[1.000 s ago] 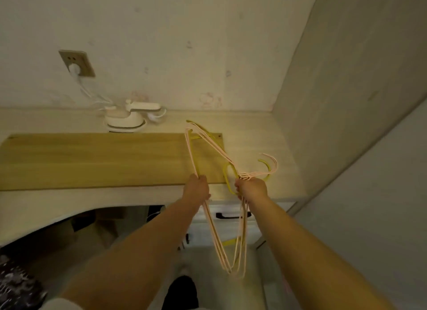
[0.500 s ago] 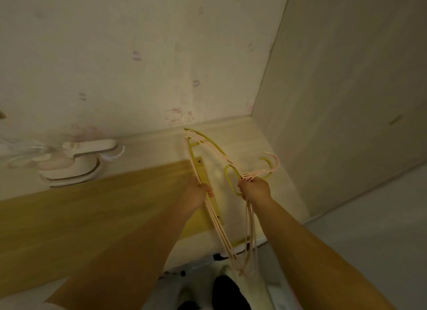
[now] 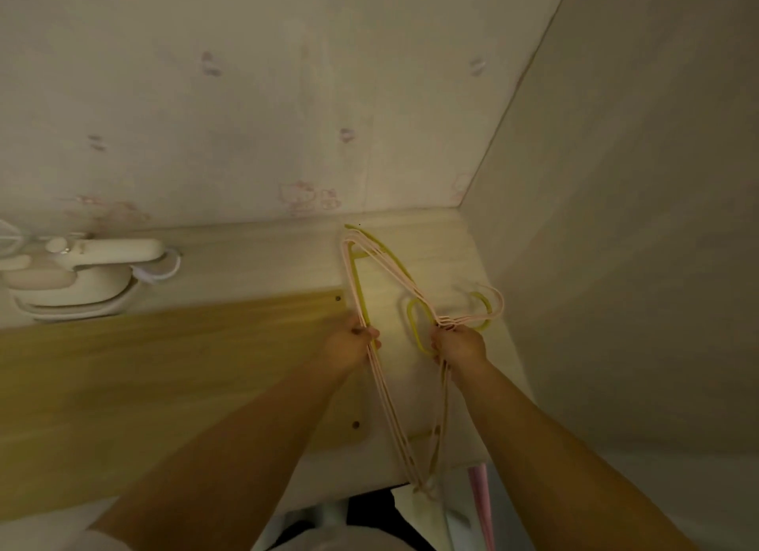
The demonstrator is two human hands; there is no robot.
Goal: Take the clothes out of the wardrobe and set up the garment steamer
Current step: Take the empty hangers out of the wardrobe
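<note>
We have a bundle of thin pink and yellow plastic clothes hangers (image 3: 371, 263) held over the right end of the pale wooden desk (image 3: 451, 238), and it is bare: no garment hangs on it and no clothes show anywhere in view, so we cannot tell where they have gone. Our left hand (image 3: 355, 341) has its fingers curled round the long bars of the bundle, and our right hand (image 3: 460, 345) grips it just below the hooks, fingers wrapped tight, with the far corner pointing at the wall and the near corner hanging past the desk edge. The small white handheld garment steamer (image 3: 82, 271) sits on its base at the back left of the desk, well apart from both hands, beside the yellow wooden board (image 3: 164, 365) that lies flat on the desktop; its white cord (image 3: 12, 238) runs off the left edge, so whether it is plugged in we cannot say. We judge the wardrobe part largely behind us, while the steamer looks untouched and setting it up is what remains, once these hangers are put down
</note>
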